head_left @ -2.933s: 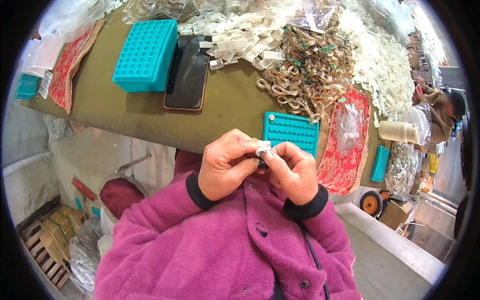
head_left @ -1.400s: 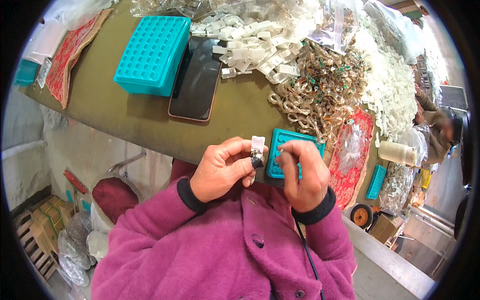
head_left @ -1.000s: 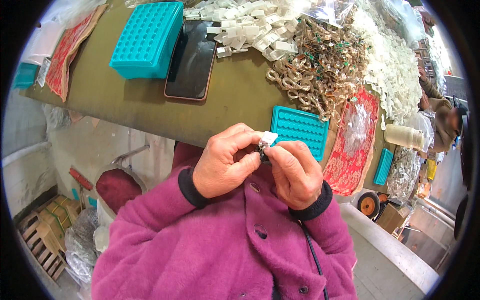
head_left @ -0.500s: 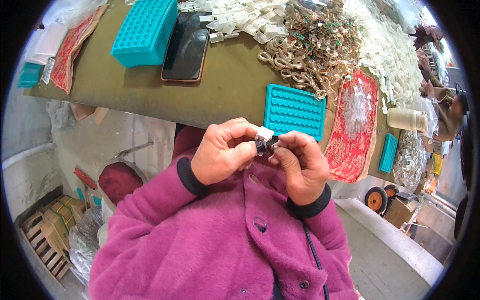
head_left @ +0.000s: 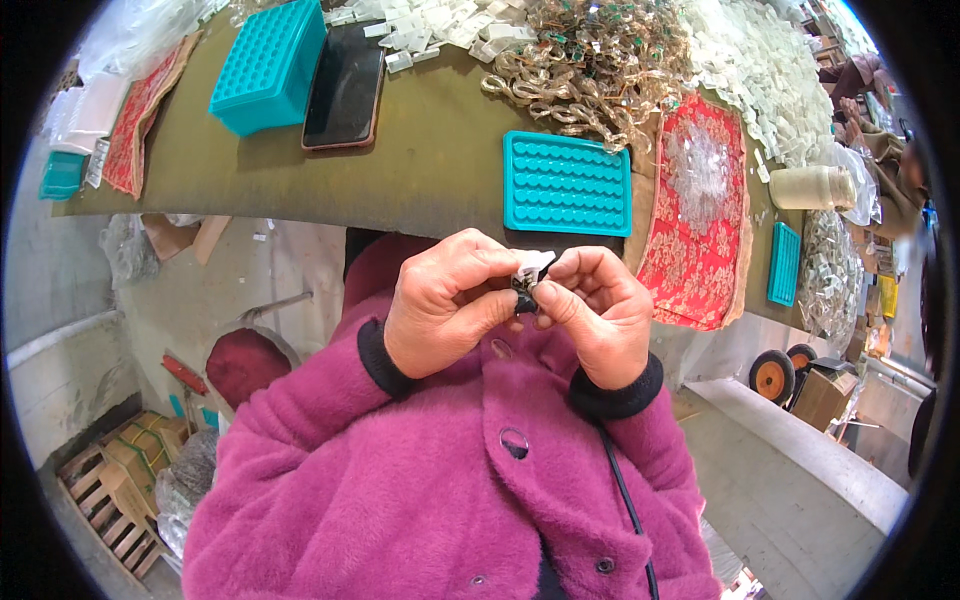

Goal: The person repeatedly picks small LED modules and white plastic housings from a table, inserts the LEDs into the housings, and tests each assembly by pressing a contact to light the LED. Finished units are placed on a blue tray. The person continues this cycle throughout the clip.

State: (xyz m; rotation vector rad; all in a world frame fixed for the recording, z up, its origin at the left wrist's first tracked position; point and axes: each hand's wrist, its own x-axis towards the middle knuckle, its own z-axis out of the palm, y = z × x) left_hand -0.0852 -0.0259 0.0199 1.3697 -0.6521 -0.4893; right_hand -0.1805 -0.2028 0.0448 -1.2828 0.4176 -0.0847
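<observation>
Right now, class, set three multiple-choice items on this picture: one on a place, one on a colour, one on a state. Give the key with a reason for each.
1. Where does the flat teal tray lie?
A. on the olive table, just beyond the hands
B. on the floor by the wooden crates
C. on top of the phone

2. What colour is the patterned cloth right of that tray?
A. blue
B. red
C. black

3. How is the small white and dark part held?
A. it lies loose on the table
B. the left hand alone holds it
C. the left hand and right hand pinch it together

Key: 1 A, the tray rests on the tabletop above the hands. 2 B, the cloth is red with a pale pattern. 3 C, fingertips of both hands meet on the part in front of the chest.
</observation>
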